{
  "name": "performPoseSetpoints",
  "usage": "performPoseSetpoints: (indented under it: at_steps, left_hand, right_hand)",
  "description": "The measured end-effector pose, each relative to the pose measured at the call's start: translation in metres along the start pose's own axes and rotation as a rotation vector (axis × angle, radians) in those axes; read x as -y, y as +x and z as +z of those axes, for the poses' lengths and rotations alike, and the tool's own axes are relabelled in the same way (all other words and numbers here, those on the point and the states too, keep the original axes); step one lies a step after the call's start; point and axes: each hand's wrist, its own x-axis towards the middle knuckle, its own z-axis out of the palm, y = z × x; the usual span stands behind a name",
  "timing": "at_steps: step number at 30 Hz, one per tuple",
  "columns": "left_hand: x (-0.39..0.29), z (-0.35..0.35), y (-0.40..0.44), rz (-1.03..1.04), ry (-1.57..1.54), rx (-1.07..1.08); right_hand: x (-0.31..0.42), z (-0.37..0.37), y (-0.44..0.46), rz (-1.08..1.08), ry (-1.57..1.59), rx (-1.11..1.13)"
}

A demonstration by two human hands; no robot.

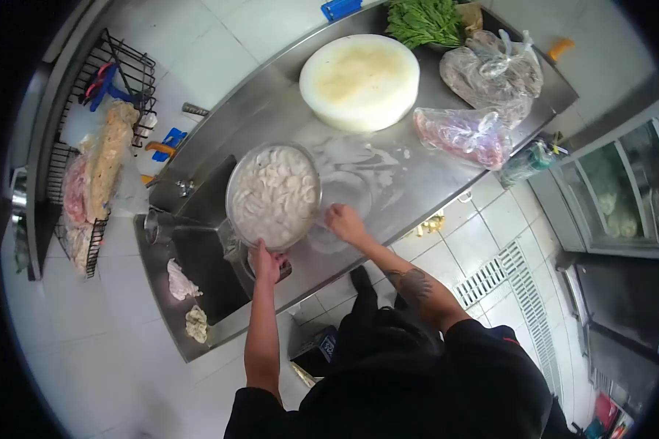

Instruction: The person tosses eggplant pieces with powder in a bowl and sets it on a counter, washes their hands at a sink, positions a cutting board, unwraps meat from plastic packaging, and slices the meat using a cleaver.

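Observation:
A large round metal bowl (236, 223) stands at the edge of the sink, partly on the steel counter. Many pale, whitish pieces (274, 190) lie in cloudy liquid inside it; their kind is not clear. My left hand (266, 262) grips the near rim, thumb on top and the other fingers mostly hidden below. Just right of the bowl, my right hand (345, 222) hovers over the counter with its fingers curled in. Whether it holds anything small is hidden. A wet ring marks the counter (348, 192) beside the bowl.
A thick round cutting board (359, 80) sits at the back. Leafy greens (425, 22) and bagged meat (465, 137) lie to its right. Left are the sink basin (205, 256), a faucet (186, 188), cloths (181, 280) and a wire rack (128, 62). A glass-door fridge (619, 183) stands right.

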Motion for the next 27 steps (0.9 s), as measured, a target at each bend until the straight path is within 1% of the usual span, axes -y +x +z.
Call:
performPoseSetpoints:
  at_steps: [1,2,4,6,8,9,11,13,14,15,16,17,18,19,20,21,23,25,27]
  left_hand:
    - [-0.006,-0.011,0.017,0.091,0.018,-0.076]
    - [-0.016,-0.023,0.038,0.111,0.018,-0.088]
    - [-0.036,-0.044,0.067,0.166,0.039,-0.347]
    - [-0.056,-0.052,0.086,0.188,-0.005,-0.340]
    - [-0.063,-0.063,0.115,0.294,0.073,-0.440]
    - [-0.069,-0.065,0.127,0.313,0.112,-0.495]
    - [-0.078,-0.068,0.138,0.316,0.159,-0.570]
    - [-0.086,-0.071,0.152,0.290,0.121,-0.530]
    - [-0.088,-0.073,0.159,0.291,0.117,-0.541]
    - [-0.091,-0.082,0.168,0.310,0.163,-0.492]
    - [-0.093,-0.092,0.174,0.332,0.211,-0.444]
    - [-0.089,-0.102,0.183,0.342,0.216,-0.457]
    - [-0.080,-0.112,0.193,0.349,0.196,-0.498]
    - [-0.078,-0.114,0.195,0.361,0.173,-0.538]
    - [-0.087,-0.081,0.172,0.314,0.196,-0.621]
    - [-0.096,-0.045,0.149,0.268,0.211,-0.702]
    - [-0.099,-0.040,0.148,0.284,0.198,-0.717]
    - [-0.097,-0.043,0.161,0.286,0.148,-0.726]
    - [-0.096,-0.054,0.185,0.394,0.103,-0.689]
  right_hand:
    - [0.013,-0.016,0.001,0.011,-0.033,-0.019]
    - [0.023,-0.043,0.008,0.016,-0.072,-0.042]
    - [0.004,-0.065,0.036,-0.133,-0.303,-0.209]
    - [-0.011,-0.089,0.060,-0.188,-0.443,-0.225]
    - [-0.054,-0.101,0.089,-0.510,-0.584,-0.206]
    - [-0.056,-0.100,0.095,-0.505,-0.577,-0.180]
    - [-0.039,-0.103,0.096,-0.360,-0.554,-0.229]
    - [-0.038,-0.085,0.107,-0.365,-0.580,-0.198]
    - [-0.034,-0.069,0.116,-0.475,-0.603,-0.142]
    - [-0.027,-0.050,0.126,-0.582,-0.621,-0.090]
    - [-0.016,-0.024,0.143,-0.545,-0.601,-0.026]
    - [-0.006,0.000,0.162,-0.510,-0.576,0.036]
    - [0.000,0.017,0.176,-0.520,-0.558,0.038]
    - [0.007,0.032,0.189,-0.476,-0.721,0.127]
    - [0.014,0.047,0.199,-0.435,-0.887,0.212]
    - [0.010,0.056,0.208,-0.460,-0.880,0.206]
    - [-0.016,0.055,0.226,-0.485,-0.771,0.303]
    - [-0.022,0.040,0.210,-0.529,-0.887,0.313]
    - [-0.045,0.018,0.206,-0.457,-0.940,0.315]
